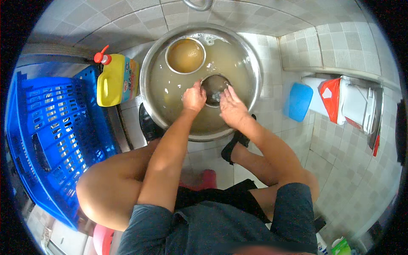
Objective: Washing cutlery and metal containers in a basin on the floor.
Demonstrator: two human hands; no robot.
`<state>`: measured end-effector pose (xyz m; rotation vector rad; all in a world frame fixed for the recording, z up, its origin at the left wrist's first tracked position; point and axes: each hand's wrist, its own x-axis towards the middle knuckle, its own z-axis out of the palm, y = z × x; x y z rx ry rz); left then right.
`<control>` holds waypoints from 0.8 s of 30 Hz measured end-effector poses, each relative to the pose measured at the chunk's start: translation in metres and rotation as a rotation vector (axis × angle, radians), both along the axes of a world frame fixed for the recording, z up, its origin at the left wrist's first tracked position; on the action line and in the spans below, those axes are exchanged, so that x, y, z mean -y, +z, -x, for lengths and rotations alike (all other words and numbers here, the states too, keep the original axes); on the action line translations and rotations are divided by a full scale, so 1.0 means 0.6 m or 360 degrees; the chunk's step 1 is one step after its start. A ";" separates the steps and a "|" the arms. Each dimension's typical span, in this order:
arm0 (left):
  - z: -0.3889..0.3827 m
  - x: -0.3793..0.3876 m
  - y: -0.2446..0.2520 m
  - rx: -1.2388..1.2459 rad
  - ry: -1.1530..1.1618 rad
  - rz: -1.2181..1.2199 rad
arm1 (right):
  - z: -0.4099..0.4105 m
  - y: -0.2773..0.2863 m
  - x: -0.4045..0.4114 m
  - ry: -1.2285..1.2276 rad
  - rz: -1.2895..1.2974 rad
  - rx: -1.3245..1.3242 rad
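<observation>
In a wide stainless steel basin [255, 95] of cloudy water, a round metal bowl [214, 83] sits low between my hands. My left hand [193, 97] holds the bowl's left rim, thumb side against it. The fingers of my right hand [234, 106] lie stretched along its right rim; motion blur and the angle hide whether they grip. Beyond my left hand, a second round metal container [185, 55] stands in the water with brownish liquid inside. Some foam [207, 39] floats at the basin's far edge.
Left of the basin stands a yellow jug with a red pump [111, 81], beside a blue plastic crate [57, 118]. To the right are a blue plastic container [299, 101] and white containers [358, 100]. A metal hose [199, 4] hangs at the tiled wall.
</observation>
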<state>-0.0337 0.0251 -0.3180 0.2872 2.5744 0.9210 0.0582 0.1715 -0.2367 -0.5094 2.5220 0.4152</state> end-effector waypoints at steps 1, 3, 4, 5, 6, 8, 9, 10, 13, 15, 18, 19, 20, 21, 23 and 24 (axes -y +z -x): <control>0.004 -0.001 0.002 -0.0019 -0.0055 0.0016 | 0.006 0.002 -0.016 0.0049 -0.0055 -0.0035; 0.008 -0.001 0.004 -0.0042 -0.0106 0.0028 | 0.007 0.003 -0.016 -0.0040 0.0052 0.0037; 0.009 0.001 0.003 0.0004 -0.0132 0.0122 | 0.002 0.003 -0.004 -0.0262 0.0238 0.0106; 0.010 0.002 0.001 0.0052 -0.0156 0.0216 | -0.004 0.000 0.018 -0.0483 0.0424 0.0175; 0.006 -0.003 -0.002 0.0054 -0.0159 0.0203 | -0.018 -0.016 0.032 -0.0685 0.0656 0.0058; 0.004 0.001 -0.009 0.0010 -0.0079 0.0111 | -0.015 -0.022 0.071 -0.0891 0.0968 -0.0014; 0.003 -0.002 -0.002 0.0016 -0.0085 0.0103 | -0.010 -0.019 0.084 -0.1027 0.1072 0.0023; 0.003 -0.006 0.006 0.0037 -0.0059 0.0142 | -0.015 -0.034 0.089 -0.1012 0.1057 -0.0098; 0.005 0.002 0.016 0.0061 -0.0064 0.0191 | -0.028 -0.018 0.056 -0.0687 0.0887 -0.0059; 0.006 0.008 0.015 0.0067 -0.0096 0.0193 | -0.010 0.006 0.030 -0.0523 0.0626 0.0115; 0.007 0.006 0.017 0.0061 -0.0175 0.0254 | 0.013 0.021 0.018 -0.0247 0.0257 0.0254; 0.007 0.000 0.022 0.0107 -0.0181 0.0273 | 0.009 0.005 0.012 -0.0137 0.0171 0.0185; 0.007 -0.005 0.026 0.0154 -0.0187 0.0293 | 0.004 -0.011 0.007 -0.0026 0.0087 0.0117; 0.007 -0.008 0.028 0.0155 -0.0191 0.0289 | -0.003 -0.034 0.003 -0.0030 0.0084 0.0118; 0.006 -0.019 0.033 0.0120 -0.0247 0.0313 | -0.016 -0.070 -0.001 -0.0107 0.0260 -0.0395; 0.005 -0.014 0.031 0.0124 -0.0248 0.0324 | -0.010 -0.069 0.011 -0.0110 0.0271 -0.0391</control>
